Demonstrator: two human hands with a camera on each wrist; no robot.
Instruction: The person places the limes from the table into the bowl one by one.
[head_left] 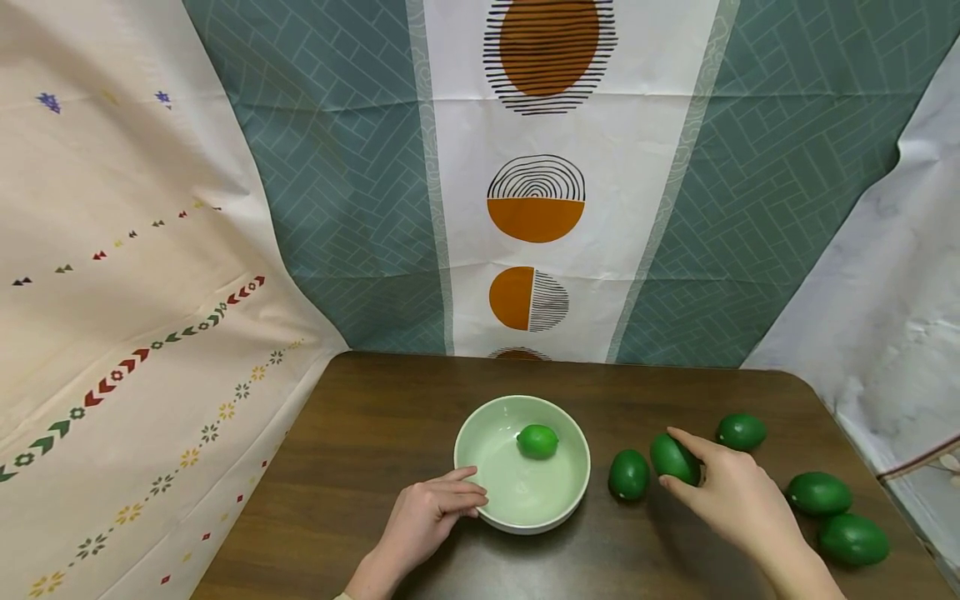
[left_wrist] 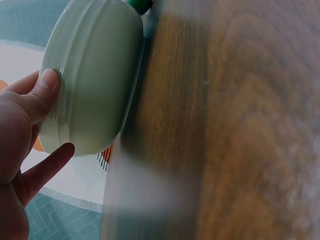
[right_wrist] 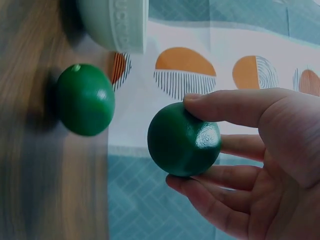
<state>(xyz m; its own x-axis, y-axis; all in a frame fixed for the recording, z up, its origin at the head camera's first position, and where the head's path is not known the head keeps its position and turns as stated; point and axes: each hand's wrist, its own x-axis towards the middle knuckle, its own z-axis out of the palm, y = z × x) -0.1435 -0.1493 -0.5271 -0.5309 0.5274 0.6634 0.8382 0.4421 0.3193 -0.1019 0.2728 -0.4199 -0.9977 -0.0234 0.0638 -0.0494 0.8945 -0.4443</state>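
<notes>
My left hand (head_left: 435,510) grips the near-left rim of a pale green bowl (head_left: 491,433), some fingers over the edge. In the left wrist view its fingertips rest against the outer wall of the bowl (left_wrist: 100,75). Inside the bowl lies one bright green lime (head_left: 537,442). To the right of the bowl, my right hand (head_left: 738,492) pinches a darker green lime (head_left: 671,458) between thumb and fingers. The right wrist view shows this lime (right_wrist: 180,142) held off the table. Another lime (right_wrist: 86,100) sits on the table between bowl and hand.
More limes lie on the brown wooden table (head_left: 360,433): one lime (head_left: 741,432) behind my right hand, and a lime (head_left: 819,493) and its neighbour lime (head_left: 853,539) at the right. Patterned cloth (head_left: 352,208) hangs behind the table and along its sides.
</notes>
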